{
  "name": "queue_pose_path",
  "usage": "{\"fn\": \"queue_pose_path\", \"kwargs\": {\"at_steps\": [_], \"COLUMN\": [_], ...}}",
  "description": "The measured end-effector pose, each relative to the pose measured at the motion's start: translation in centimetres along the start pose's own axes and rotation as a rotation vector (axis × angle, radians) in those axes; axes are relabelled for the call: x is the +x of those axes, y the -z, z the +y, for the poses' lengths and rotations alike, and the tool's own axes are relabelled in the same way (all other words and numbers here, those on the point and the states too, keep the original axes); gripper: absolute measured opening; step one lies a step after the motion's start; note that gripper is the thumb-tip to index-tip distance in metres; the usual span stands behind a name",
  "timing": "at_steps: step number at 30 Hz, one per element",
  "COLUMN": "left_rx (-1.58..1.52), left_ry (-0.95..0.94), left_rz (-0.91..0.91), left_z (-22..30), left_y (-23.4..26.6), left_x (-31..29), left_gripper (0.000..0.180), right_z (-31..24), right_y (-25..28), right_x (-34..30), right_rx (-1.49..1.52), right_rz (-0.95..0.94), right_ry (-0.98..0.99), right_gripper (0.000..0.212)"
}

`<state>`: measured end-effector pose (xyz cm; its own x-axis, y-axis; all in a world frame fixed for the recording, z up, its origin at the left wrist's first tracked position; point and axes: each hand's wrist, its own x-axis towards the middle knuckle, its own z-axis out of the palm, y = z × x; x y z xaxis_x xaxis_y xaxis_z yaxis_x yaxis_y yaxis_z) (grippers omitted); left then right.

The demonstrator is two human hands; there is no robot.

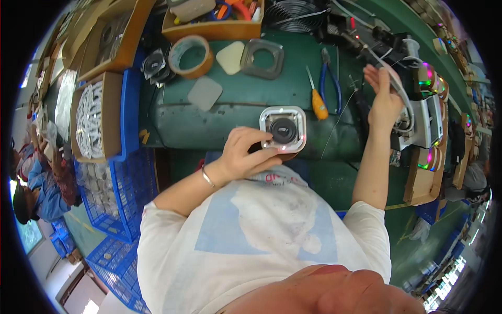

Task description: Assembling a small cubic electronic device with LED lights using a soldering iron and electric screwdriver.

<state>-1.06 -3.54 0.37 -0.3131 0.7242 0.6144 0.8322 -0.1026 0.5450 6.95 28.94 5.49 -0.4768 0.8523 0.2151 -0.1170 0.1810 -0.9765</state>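
Note:
My left hand point(250, 152) grips the lower left side of a white, rounded-square speaker housing point(299, 116), with its thumb and fingers closed at the edge. A round black speaker point(283, 130) sits in the middle of this housing. Out to the right, my right hand point(386, 99) is raised with its fingers stretched out and apart, and nothing shows in them. It is beside a pale curved cable point(403, 94) and a dark bench device point(353, 34). An orange-handled screwdriver point(318, 103) and blue-handled pliers point(330, 83) lie between my two hands.
On the green bench lie a tape roll point(208, 60), a grey square frame point(278, 55), two flat pads and another speaker point(155, 64). A box of white cables point(112, 118) and blue crates point(133, 209) stand left. Lit speaker units point(430, 157) are right; people sit far left.

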Motion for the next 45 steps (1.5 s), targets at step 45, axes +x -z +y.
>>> {"fn": "queue_pose_path", "kwargs": {"at_steps": [45], "left_rx": [0.027], "left_ry": [0.027], "left_rz": [0.105], "left_z": [-0.9], "left_y": [-1.7], "left_x": [-1.2], "left_gripper": [0.024], "right_z": [-1.8], "right_y": [7.8], "right_x": [-10.8], "right_rx": [-0.037], "right_rz": [-0.742], "right_ry": [0.138], "right_gripper": [0.024]}}
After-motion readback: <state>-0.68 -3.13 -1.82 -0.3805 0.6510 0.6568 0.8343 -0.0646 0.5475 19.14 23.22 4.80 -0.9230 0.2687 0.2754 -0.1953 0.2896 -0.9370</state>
